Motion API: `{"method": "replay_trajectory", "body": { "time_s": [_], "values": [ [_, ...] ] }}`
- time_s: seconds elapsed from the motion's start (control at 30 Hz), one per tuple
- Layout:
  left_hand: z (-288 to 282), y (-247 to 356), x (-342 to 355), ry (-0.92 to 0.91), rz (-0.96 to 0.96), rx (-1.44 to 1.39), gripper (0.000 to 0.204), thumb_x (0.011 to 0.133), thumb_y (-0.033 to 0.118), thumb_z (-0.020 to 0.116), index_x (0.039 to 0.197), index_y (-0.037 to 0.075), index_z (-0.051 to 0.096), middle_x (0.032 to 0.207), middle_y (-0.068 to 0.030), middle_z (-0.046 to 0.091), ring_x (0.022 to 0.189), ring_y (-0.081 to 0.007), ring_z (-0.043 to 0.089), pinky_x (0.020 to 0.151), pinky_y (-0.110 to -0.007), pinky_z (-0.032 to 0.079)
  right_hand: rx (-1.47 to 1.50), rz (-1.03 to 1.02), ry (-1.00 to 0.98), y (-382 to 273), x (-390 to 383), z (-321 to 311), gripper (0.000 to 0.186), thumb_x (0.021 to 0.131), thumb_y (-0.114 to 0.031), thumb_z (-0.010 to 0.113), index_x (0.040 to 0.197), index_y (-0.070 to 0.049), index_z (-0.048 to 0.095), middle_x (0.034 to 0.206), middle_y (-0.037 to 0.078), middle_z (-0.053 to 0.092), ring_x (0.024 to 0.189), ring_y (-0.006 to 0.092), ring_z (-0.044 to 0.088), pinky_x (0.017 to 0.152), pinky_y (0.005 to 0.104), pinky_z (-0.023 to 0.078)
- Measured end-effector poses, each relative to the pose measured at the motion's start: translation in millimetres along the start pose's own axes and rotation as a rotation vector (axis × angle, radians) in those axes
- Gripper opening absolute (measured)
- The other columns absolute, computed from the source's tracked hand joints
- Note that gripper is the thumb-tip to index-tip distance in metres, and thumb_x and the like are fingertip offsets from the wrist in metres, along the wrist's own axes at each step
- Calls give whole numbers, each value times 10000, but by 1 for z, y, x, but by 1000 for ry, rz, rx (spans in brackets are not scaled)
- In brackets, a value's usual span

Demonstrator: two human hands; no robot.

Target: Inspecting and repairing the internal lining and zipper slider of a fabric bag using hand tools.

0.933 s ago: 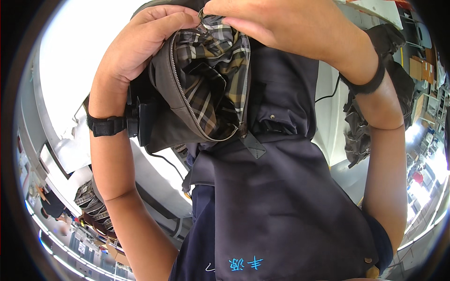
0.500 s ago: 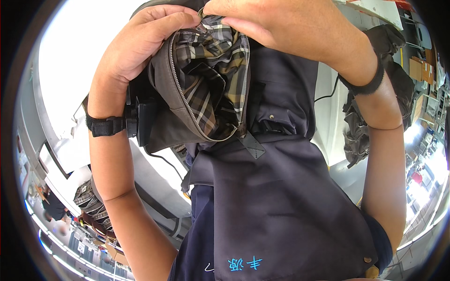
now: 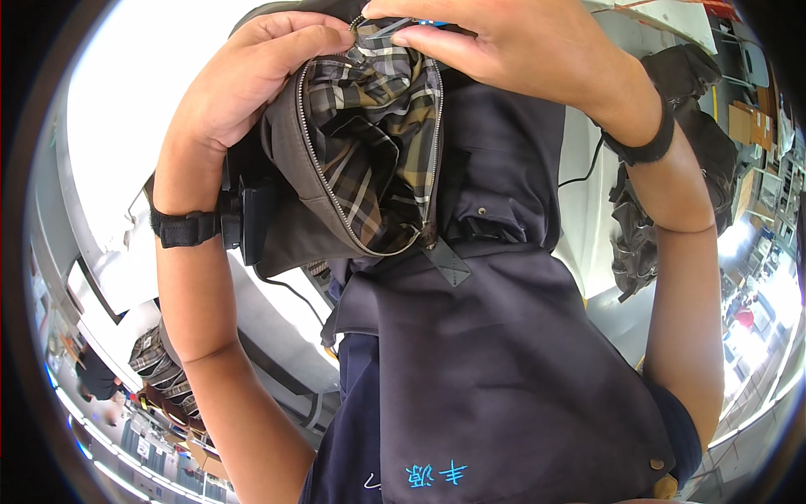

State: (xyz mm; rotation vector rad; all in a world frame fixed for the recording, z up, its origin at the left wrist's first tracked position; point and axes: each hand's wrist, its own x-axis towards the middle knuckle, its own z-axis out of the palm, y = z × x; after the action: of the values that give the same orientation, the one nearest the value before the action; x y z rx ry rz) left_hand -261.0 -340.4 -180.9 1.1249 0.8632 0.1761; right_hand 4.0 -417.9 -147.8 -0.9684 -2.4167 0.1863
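An unzipped dark grey bag (image 3: pixel 290 181) lies in front of me, its plaid lining (image 3: pixel 369 155) showing through the gaping zipper. My left hand (image 3: pixel 264 71) is closed, thumb and fingers pinching the bag's far rim beside the zipper end. Opposite it, my right hand (image 3: pixel 495 42) grips thread snips with thin metal blades (image 3: pixel 390 30) and a bit of blue handle. The blades point at the zipper end, close to my left fingertips. Most of the handle is hidden in the right hand. A leather tab (image 3: pixel 451 263) sits at the zipper's near end.
My dark apron (image 3: pixel 512 361) spreads below the bag. More dark bags (image 3: pixel 642 227) hang or lie at the right, and plaid-lined pieces (image 3: pixel 159 361) are stacked at the left. A white table surface (image 3: pixel 117 109) extends behind. Black cables run from both wrist straps. Another person (image 3: pixel 96 374) is far left.
The snips' blades and blue handle have come into view at my right fingertips, beside the zipper end. My left hand keeps its pinch, and the bag has barely shifted.
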Motion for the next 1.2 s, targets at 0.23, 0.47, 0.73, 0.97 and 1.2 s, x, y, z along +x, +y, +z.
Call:
{"method": "replay_trajectory", "body": {
  "time_s": [0.23, 0.47, 0.73, 0.97, 1.2],
  "values": [
    [1, 0, 1, 12, 37, 63, 247, 999, 162, 656, 1170, -4, 718, 1102, -29, 732, 1031, -98, 669, 943, -231, 501, -23, -34, -23, -2, 6, -6, 98, 850, -145, 693, 877, -76, 629, 757, 87, 582, 673, 289, 628, 584, 403, 489],
    [-3, -3, 0, -22, 81, 106, 251, 1001, 186, 656, 1159, 2, 722, 1100, -23, 725, 1050, -97, 648, 974, -237, 474, -158, -37, -152, -13, 17, -19, 132, 851, -162, 691, 836, -78, 591, 765, 84, 595, 683, 290, 637, 584, 388, 503],
    [-2, -1, 2, -8, 72, 110, 250, 998, 190, 662, 1154, 5, 727, 1090, -19, 727, 1040, -91, 649, 952, -229, 480, -177, -62, -173, -7, 17, -16, 137, 853, -180, 699, 846, -84, 601, 785, 84, 613, 712, 286, 654, 609, 386, 518],
    [-3, -1, 1, 3, 43, 72, 259, 994, 181, 668, 1170, 1, 729, 1083, -26, 737, 1017, -94, 665, 916, -226, 504, -158, -23, -228, -10, 20, -20, 146, 860, -192, 691, 854, -76, 603, 795, 96, 618, 735, 301, 659, 628, 399, 523],
    [-5, -5, 3, 0, 72, 75, 270, 989, 179, 682, 1186, 1, 729, 1097, -40, 743, 1055, -107, 665, 965, -237, 496, -128, 2, -256, -8, 22, -21, 154, 871, -201, 681, 864, -68, 605, 809, 109, 629, 763, 317, 664, 650, 415, 529]
  ]
}}
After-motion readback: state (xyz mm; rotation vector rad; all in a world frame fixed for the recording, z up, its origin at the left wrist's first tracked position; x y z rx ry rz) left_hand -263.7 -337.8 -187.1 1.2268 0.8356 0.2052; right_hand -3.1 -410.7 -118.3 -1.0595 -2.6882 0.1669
